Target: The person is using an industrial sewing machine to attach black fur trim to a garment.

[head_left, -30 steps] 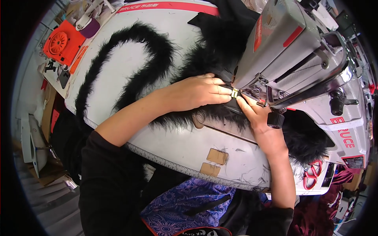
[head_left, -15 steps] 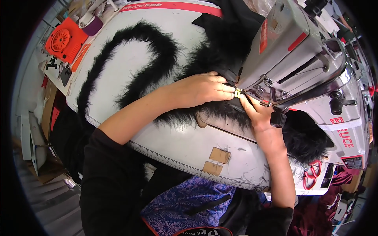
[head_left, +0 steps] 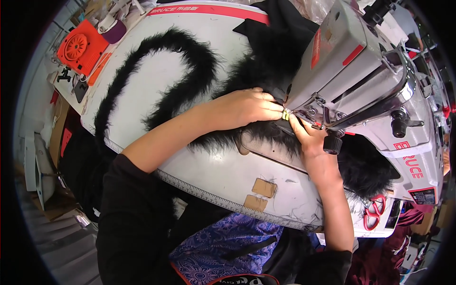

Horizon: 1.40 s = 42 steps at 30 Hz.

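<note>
Black fabric edged with fluffy feather trim (head_left: 187, 54) lies under the needle end of a white sewing machine (head_left: 327, 52). My left hand (head_left: 247, 108) rests over it from the left, its fingers pressed together on the fabric and their tips beside a small yellow piece (head_left: 286, 114) at the presser foot. From the right, my right hand (head_left: 311, 137) grips the fabric just in front of the foot, thumb toward the yellow piece. The machine's metal parts partly cover its other fingers. A loop of the trim curls across the table to the left.
Red-handled scissors (head_left: 375, 212) lie at the right of the white table (head_left: 213, 175). Two tan patches (head_left: 264, 187) and a ruler strip (head_left: 209, 194) mark its front. An orange fan-like device (head_left: 78, 46) stands at the back left. Another person (head_left: 408, 26) shows at the far right.
The whole view has shifted slightly. Both hands keep nearly the same places at the presser foot, and the trim loop lies as before.
</note>
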Motion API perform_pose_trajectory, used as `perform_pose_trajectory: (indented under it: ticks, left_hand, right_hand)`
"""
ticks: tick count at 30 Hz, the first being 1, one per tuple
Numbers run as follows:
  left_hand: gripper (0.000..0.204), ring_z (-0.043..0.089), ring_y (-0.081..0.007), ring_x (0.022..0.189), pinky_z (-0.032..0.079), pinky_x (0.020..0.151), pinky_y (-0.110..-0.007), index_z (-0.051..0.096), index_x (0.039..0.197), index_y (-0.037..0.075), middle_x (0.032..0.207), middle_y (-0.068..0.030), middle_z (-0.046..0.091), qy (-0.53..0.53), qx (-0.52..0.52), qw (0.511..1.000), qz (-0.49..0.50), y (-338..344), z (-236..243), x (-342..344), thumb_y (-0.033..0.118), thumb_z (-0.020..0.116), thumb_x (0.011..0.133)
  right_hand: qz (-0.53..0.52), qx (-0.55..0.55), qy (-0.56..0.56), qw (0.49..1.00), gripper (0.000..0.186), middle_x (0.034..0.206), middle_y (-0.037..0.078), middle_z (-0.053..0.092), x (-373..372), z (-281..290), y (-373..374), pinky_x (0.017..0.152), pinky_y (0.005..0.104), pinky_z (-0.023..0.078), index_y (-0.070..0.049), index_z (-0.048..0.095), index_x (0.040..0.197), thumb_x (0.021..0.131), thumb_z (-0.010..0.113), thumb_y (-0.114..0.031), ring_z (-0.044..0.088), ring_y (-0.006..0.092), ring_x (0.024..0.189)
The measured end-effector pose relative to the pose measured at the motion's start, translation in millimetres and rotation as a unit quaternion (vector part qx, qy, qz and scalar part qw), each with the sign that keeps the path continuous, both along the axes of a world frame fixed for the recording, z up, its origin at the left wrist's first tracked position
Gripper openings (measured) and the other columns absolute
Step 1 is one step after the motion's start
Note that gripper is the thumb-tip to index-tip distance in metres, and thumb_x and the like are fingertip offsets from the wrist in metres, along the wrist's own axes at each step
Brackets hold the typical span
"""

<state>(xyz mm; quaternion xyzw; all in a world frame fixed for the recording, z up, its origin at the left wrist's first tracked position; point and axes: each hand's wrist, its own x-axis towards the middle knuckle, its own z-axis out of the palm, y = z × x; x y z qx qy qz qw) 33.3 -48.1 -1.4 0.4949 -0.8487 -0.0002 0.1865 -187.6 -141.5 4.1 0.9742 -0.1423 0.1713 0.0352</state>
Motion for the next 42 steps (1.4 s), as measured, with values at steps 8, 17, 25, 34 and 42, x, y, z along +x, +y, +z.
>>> perform_pose_trajectory:
  ticks: [8,17,25,34,42]
  left_hand:
    - [0.032,0.052,-0.0223,0.108,0.039,0.093,-0.037,0.059,0.111,0.007,0.118,-0.0061,0.058,0.033,-0.008,0.999,0.011,-1,-3,1,0.015,0.046,0.083]
    - [0.035,0.049,-0.0288,0.111,0.039,0.095,-0.04,0.06,0.106,0.007,0.11,-0.0105,0.056,0.067,-0.048,0.996,-0.031,16,-6,-24,0.002,0.056,0.071]
    - [0.059,0.041,-0.0372,0.121,0.037,0.098,-0.044,0.054,0.122,0.017,0.129,-0.0201,0.045,0.042,0.07,0.996,0.039,21,7,-25,-0.006,0.057,0.068]
    - [0.057,0.043,-0.039,0.119,0.038,0.097,-0.041,0.056,0.12,0.018,0.129,-0.0266,0.042,0.069,0.105,0.991,0.038,17,11,-25,-0.006,0.056,0.068]
    - [0.033,0.047,-0.0338,0.115,0.04,0.096,-0.041,0.059,0.11,0.011,0.121,-0.0226,0.045,0.066,0.022,0.992,0.105,20,-3,-44,0.006,0.054,0.077]
  right_hand:
    - [0.003,0.086,-0.026,0.996,0.057,0.107,0.01,0.062,3,0,0,0.078,0.037,0.047,-0.013,0.055,0.122,0.069,0.052,0.008,0.06,0.0302,0.085]
    - [0.088,0.182,0.027,0.979,0.061,0.123,0.009,0.054,-25,8,-26,0.084,0.0357,0.046,-0.007,0.056,0.11,0.054,0.05,0.017,0.057,0.0297,0.1]
    - [0.067,0.061,0.006,0.996,0.058,0.116,0.008,0.057,-18,12,-11,0.086,0.0366,0.045,-0.009,0.053,0.115,0.06,0.052,0.012,0.055,0.0295,0.101]
    - [0.032,0.054,0.026,0.998,0.064,0.114,0.008,0.057,-22,13,-7,0.09,0.0386,0.043,-0.011,0.053,0.121,0.062,0.051,0.011,0.054,0.0295,0.104]
    - [0.035,0.102,0.077,0.991,0.064,0.114,0.011,0.058,-37,7,-30,0.091,0.038,0.043,-0.013,0.057,0.117,0.058,0.051,0.014,0.055,0.0313,0.105]
